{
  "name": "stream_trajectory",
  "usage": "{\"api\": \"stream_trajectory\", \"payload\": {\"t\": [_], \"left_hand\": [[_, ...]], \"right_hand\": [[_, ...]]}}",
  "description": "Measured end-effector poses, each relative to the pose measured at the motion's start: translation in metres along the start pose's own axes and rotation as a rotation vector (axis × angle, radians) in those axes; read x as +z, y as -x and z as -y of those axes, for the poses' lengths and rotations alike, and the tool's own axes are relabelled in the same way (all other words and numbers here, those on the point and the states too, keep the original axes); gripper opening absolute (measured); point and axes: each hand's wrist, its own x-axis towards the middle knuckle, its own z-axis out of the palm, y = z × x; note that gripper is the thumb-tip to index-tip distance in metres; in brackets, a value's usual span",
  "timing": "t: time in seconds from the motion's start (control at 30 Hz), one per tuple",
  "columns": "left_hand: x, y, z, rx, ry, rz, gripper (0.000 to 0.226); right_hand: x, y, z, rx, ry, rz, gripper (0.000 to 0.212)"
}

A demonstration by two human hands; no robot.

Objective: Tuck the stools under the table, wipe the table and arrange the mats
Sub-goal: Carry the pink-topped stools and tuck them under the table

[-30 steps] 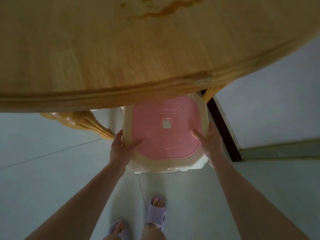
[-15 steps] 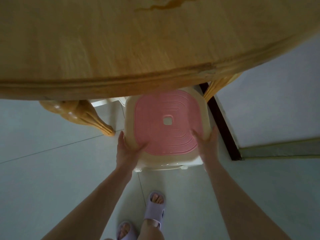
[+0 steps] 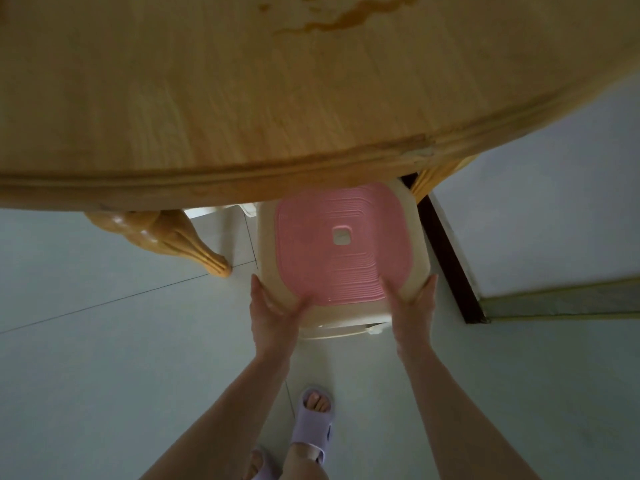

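Note:
A cream plastic stool (image 3: 341, 251) with a ribbed pink seat stands on the floor, its far edge just under the rim of the round wooden table (image 3: 214, 119). My left hand (image 3: 273, 306) grips the stool's near left corner, thumb on the pink seat. My right hand (image 3: 414, 303) grips the near right corner the same way. A brown spill (image 3: 349, 17) stains the tabletop near the top of the view. No mats are in view.
A carved wooden table leg (image 3: 162, 237) stands left of the stool, another (image 3: 436, 176) behind its right side. A dark door-frame strip (image 3: 446, 258) runs along the floor at right. My feet in lilac slippers (image 3: 311, 424) are on the pale tiles below.
The stool has slid back toward me, so more of its pink seat shows from under the table rim. Both hands have shifted down to the near corners.

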Motion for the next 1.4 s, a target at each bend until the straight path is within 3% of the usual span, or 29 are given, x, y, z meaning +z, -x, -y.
{"api": "stream_trajectory", "payload": {"t": [0.33, 0.47, 1.4], "left_hand": [[0.014, -0.011, -0.006, -0.001, -0.017, -0.025, 0.118], [0.017, -0.014, -0.009, 0.007, -0.027, -0.033, 0.117], [0.041, -0.034, -0.027, 0.018, -0.071, -0.078, 0.112]], "right_hand": [[0.001, -0.024, 0.013, -0.039, 0.002, 0.016, 0.119], [0.003, -0.034, 0.012, -0.046, -0.021, 0.023, 0.107], [0.007, -0.068, 0.044, -0.025, 0.038, 0.064, 0.107]]}}
